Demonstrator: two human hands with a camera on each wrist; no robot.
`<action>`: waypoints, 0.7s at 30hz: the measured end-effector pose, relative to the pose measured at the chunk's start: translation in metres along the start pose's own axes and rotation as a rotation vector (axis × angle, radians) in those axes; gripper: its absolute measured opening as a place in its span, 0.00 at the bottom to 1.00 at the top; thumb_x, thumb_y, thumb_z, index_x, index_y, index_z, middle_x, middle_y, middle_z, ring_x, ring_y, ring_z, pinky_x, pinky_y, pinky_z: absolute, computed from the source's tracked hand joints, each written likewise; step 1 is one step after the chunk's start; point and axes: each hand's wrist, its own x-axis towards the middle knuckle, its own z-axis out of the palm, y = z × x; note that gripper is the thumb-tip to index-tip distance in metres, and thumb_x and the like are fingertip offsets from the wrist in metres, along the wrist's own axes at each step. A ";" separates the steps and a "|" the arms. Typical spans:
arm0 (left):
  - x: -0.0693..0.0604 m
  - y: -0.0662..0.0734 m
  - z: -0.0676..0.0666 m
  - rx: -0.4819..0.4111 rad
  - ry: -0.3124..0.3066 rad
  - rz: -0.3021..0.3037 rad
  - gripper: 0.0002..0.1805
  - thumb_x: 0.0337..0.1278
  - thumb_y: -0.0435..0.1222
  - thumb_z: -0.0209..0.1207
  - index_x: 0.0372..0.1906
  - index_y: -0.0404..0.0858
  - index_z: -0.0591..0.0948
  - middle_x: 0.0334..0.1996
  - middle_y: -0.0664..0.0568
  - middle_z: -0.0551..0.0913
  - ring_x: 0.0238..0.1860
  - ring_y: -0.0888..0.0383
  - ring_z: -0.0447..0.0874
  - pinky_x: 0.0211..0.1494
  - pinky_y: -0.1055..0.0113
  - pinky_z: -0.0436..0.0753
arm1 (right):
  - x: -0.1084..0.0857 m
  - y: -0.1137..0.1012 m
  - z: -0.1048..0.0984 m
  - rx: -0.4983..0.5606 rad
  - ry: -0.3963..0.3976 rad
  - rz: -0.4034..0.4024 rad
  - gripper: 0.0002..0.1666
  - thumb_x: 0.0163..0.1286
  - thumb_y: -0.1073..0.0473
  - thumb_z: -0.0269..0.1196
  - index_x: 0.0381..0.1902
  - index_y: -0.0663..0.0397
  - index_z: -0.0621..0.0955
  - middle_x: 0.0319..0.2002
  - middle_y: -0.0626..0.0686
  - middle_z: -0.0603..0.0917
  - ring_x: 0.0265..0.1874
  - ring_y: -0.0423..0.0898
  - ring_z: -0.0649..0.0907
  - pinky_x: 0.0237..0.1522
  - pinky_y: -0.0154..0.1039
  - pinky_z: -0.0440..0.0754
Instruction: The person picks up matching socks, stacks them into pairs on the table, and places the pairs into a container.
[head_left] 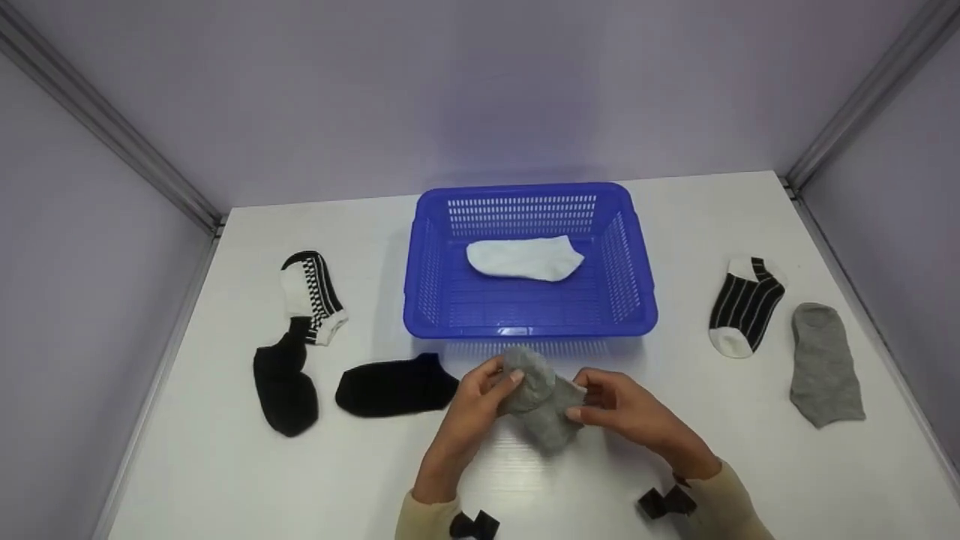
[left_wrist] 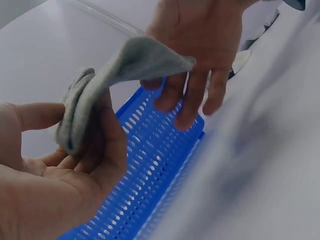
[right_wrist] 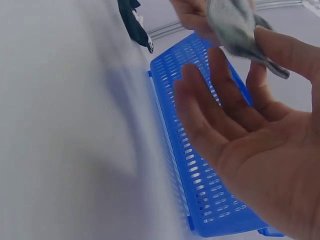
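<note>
A grey sock [head_left: 546, 426], partly folded over on itself, is held up in front of the basket. My left hand [head_left: 474, 397] pinches its folded end between thumb and fingers; the left wrist view shows the doubled layers of the sock [left_wrist: 82, 112] there. With thumb and index finger, my right hand [head_left: 630, 412] pinches the loose edge on the other side. In the right wrist view, the other fingers of the right hand [right_wrist: 250, 130] extend away from the fabric. Just left of my left hand lies a black sock [head_left: 394, 386].
Behind the hands stands a blue basket [head_left: 529, 331] with a white sock [head_left: 525, 259] inside. At left lie a black sock [head_left: 285, 386] and a white-and-black patterned sock [head_left: 307, 292]. A black striped sock [head_left: 746, 307] and another grey sock [head_left: 825, 367] lie at right. Walls enclose the table [head_left: 225, 480].
</note>
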 end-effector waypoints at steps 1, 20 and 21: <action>0.000 0.000 0.000 0.008 0.010 -0.010 0.23 0.78 0.39 0.57 0.66 0.27 0.74 0.49 0.48 0.88 0.51 0.58 0.87 0.54 0.64 0.87 | -0.001 -0.001 0.000 0.008 0.013 0.007 0.13 0.74 0.67 0.64 0.46 0.73 0.74 0.40 0.43 0.82 0.42 0.37 0.84 0.45 0.34 0.84; 0.000 -0.016 -0.007 0.067 0.040 -0.114 0.24 0.70 0.34 0.65 0.66 0.33 0.75 0.55 0.43 0.79 0.50 0.52 0.85 0.50 0.47 0.91 | -0.006 -0.014 -0.006 -0.152 0.366 0.101 0.13 0.74 0.58 0.68 0.46 0.63 0.80 0.39 0.47 0.83 0.37 0.39 0.83 0.41 0.33 0.80; -0.001 -0.016 -0.011 0.102 0.054 -0.099 0.22 0.70 0.32 0.63 0.65 0.32 0.76 0.53 0.42 0.80 0.48 0.52 0.86 0.49 0.49 0.91 | -0.006 -0.013 -0.008 -0.174 0.385 0.136 0.14 0.74 0.57 0.68 0.46 0.62 0.80 0.39 0.48 0.83 0.36 0.40 0.83 0.41 0.33 0.80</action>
